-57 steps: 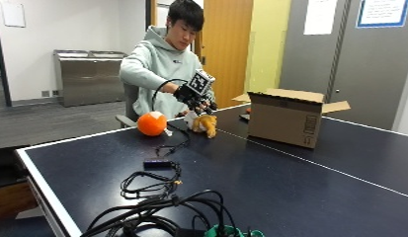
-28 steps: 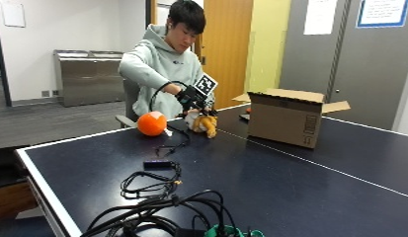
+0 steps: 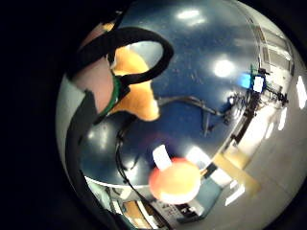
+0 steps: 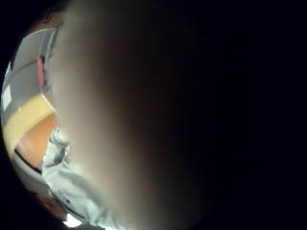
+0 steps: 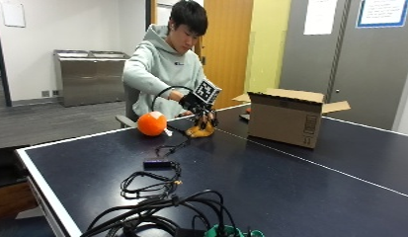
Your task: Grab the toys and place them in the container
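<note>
On the dark blue table point(image 5: 269, 182) sit two toys: one orange ball point(image 5: 151, 123); one yellow-orange plush toy point(image 5: 200, 129); one open cardboard box point(image 5: 285, 116) stands nearby; one tangle of black cables point(image 5: 157, 207) lies at the near end.

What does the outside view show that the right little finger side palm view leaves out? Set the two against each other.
Only the outside view shows the open brown cardboard box standing on the table, the seated person in a grey hoodie, and the gloved right hand over the toy. Only the palm view shows, close up, a black strap looped in front of the toy. Both show the dark blue table, the round orange ball, the orange-yellow plush toy and black cables on the tabletop.
</note>
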Action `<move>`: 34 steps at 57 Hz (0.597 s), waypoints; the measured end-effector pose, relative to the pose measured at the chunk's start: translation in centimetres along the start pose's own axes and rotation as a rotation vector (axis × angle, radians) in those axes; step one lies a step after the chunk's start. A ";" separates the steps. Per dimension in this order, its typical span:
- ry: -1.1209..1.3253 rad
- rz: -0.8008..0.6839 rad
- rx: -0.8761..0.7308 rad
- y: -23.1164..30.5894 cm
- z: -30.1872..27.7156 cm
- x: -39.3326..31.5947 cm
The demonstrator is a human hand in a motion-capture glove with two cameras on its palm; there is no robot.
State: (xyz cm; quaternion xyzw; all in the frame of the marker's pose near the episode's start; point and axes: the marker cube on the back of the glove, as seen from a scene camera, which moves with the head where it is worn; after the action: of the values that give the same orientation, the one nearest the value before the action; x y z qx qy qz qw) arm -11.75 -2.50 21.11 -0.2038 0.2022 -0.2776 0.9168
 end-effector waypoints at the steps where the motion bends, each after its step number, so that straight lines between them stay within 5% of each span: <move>1: 0.021 -0.058 -0.006 0.3 -0.2 0.3; 5: 0.050 -0.177 0.013 0.9 -0.7 -0.1; 10: 0.029 -0.096 0.074 0.0 -1.0 -1.1; 15: 0.112 -0.171 0.074 -0.8 0.3 0.2; 34: -0.181 0.014 0.357 -3.6 2.4 -1.0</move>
State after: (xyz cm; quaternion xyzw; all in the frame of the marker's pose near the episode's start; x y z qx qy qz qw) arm -12.95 -4.05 25.13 -0.0607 0.0681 -0.2833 0.9547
